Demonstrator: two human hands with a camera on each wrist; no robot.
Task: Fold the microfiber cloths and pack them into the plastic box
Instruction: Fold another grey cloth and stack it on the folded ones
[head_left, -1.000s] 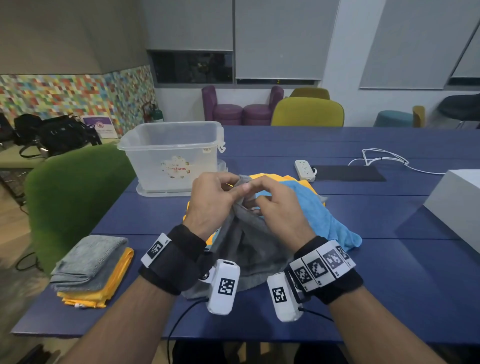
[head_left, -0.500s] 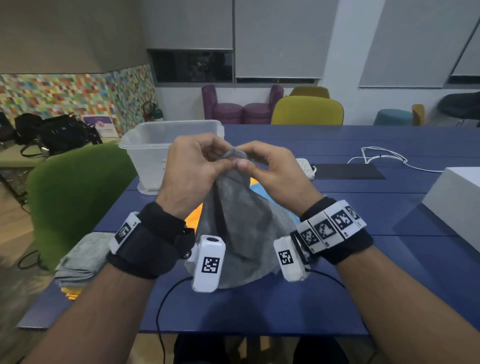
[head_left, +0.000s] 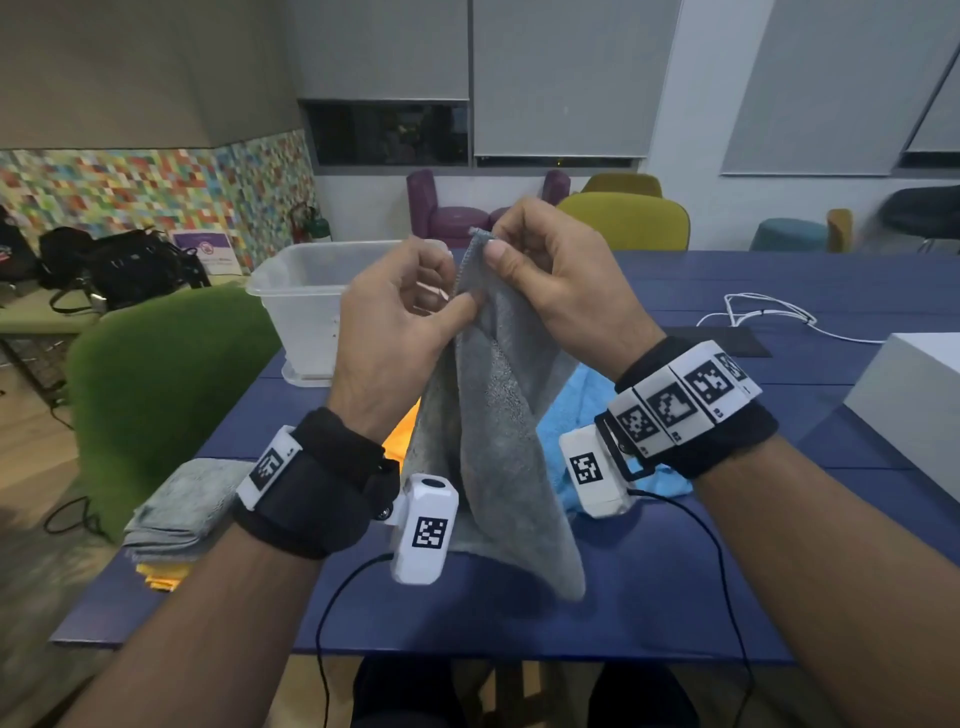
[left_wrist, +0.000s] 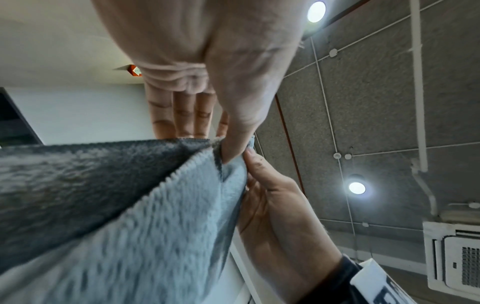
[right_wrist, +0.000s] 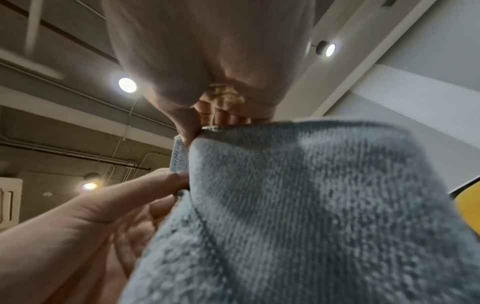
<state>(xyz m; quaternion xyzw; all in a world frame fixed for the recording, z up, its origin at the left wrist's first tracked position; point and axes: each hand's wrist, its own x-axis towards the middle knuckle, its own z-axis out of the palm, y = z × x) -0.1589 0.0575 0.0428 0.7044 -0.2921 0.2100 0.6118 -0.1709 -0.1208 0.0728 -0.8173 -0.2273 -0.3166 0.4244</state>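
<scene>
A grey microfiber cloth hangs above the blue table, lifted off the pile. My right hand pinches its top corner. My left hand pinches the edge just below, thumb against the fabric. The left wrist view shows the left hand pinching the grey cloth. In the right wrist view the right hand nips the grey cloth. The clear plastic box stands at the back left, partly hidden by my left hand. A blue cloth and an orange one lie beneath.
Folded grey and yellow cloths are stacked at the table's near left edge. A green chair stands left of the table. A white box sits at the right, with a black mat and white cable behind.
Both hands have raised the grey cloth from the pile to well above the table. The left hand's pinch now sits lower on the edge than the right hand's.
</scene>
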